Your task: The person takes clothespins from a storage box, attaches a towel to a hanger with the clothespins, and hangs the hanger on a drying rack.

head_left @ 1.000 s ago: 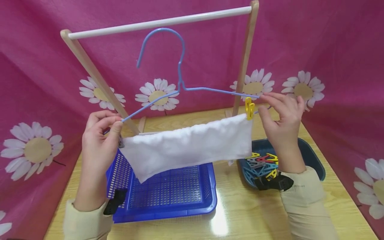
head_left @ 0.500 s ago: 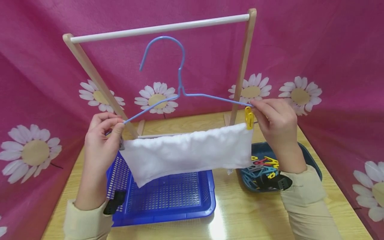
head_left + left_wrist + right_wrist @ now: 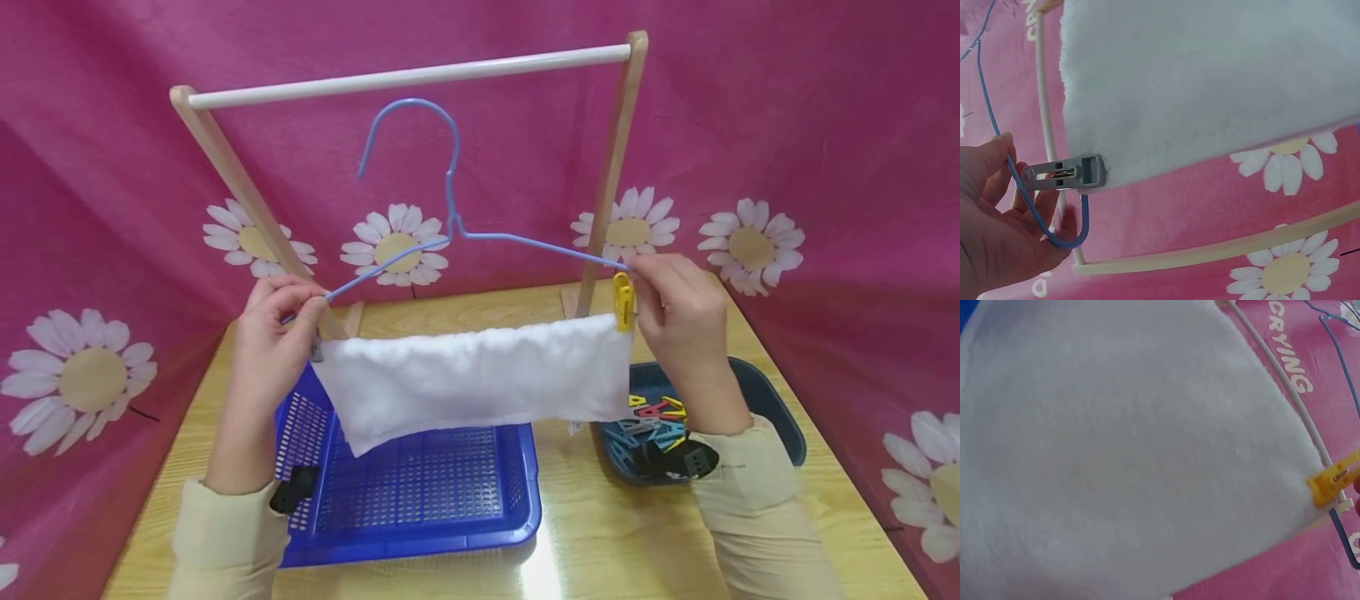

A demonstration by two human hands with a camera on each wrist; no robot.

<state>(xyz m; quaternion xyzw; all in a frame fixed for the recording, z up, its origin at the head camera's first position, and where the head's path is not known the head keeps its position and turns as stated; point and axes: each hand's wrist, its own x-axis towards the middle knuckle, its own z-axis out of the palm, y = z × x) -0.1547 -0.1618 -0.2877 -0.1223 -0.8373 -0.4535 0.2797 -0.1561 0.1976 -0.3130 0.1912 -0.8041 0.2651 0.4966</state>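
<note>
A blue wire hanger (image 3: 525,241) is held up by both ends, its hook upward. A white cloth (image 3: 480,375) hangs over its lower bar. The cloth's left corner is fastened by a grey clothespin (image 3: 1063,173), its right corner by a yellow clothespin (image 3: 624,302). My left hand (image 3: 277,333) pinches the hanger's left end between thumb and fingers, beside the grey clothespin. At the other end, my right hand (image 3: 678,312) pinches the hanger just outside the yellow clothespin. In the right wrist view only fingertips of that hand show at the edge.
Behind the hanger stands a wooden rack with a white rod (image 3: 420,77). Below the cloth is a blue plastic basket (image 3: 420,546). A dark tray (image 3: 768,400) with several coloured clothespins lies under the right forearm. A pink flowered curtain (image 3: 750,125) surrounds the wooden table (image 3: 600,542).
The right hand has moved inward and down, its fingers closing in on the hanger's end. The left hand has shifted slightly right. In the head view the hanger and cloth sit a bit lower.
</note>
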